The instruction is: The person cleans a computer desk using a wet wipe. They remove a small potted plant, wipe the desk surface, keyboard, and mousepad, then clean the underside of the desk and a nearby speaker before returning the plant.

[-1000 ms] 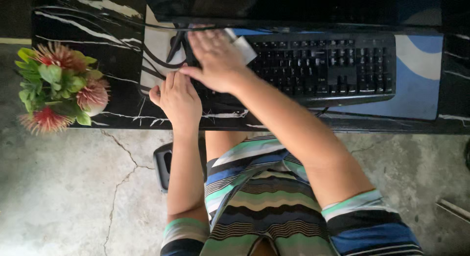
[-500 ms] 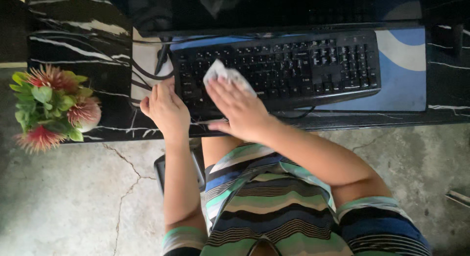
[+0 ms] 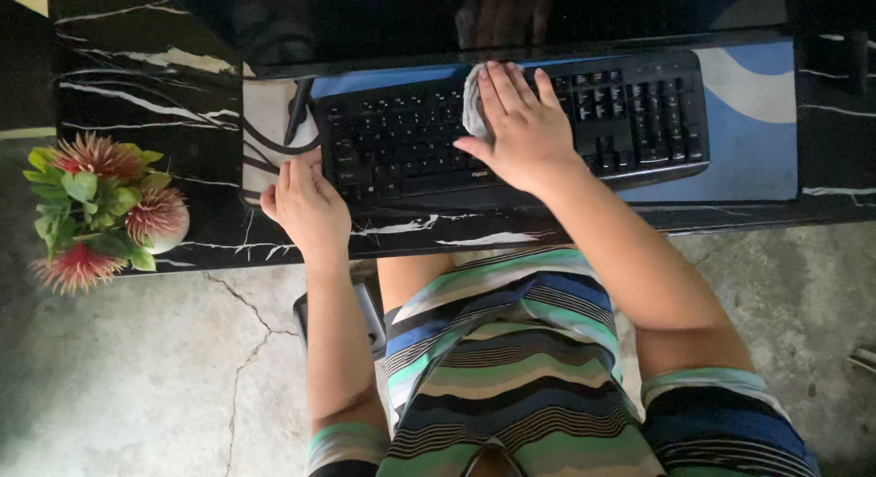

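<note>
Your right hand (image 3: pixel 520 130) lies flat, fingers spread, on the middle of a black keyboard (image 3: pixel 401 149), pressing a small pale cloth (image 3: pixel 472 103) against the keys; the cloth shows at the left edge of your palm, toward the far rows. Your left hand (image 3: pixel 308 203) rests with fingers loosely curled at the keyboard's near left corner, touching its edge and holding nothing that can be seen. The keyboard sits on a blue and white mat (image 3: pixel 757 121), which lies on a black counter (image 3: pixel 137 94) streaked with white marble-like veins. Dark cables (image 3: pixel 274 139) loop on the counter just left of the keyboard. Along the far edge, the dark base of a monitor (image 3: pixel 365 21) spans the scene, its glossy surface faintly mirroring your hand. At the near left corner of the counter stands a small plant (image 3: pixel 96 208) with green leaves and spiky red blooms. Below, your lap is covered by striped clothing (image 3: pixel 511 368) in blue, green, grey and black, above a cracked concrete floor (image 3: pixel 137 377).
</note>
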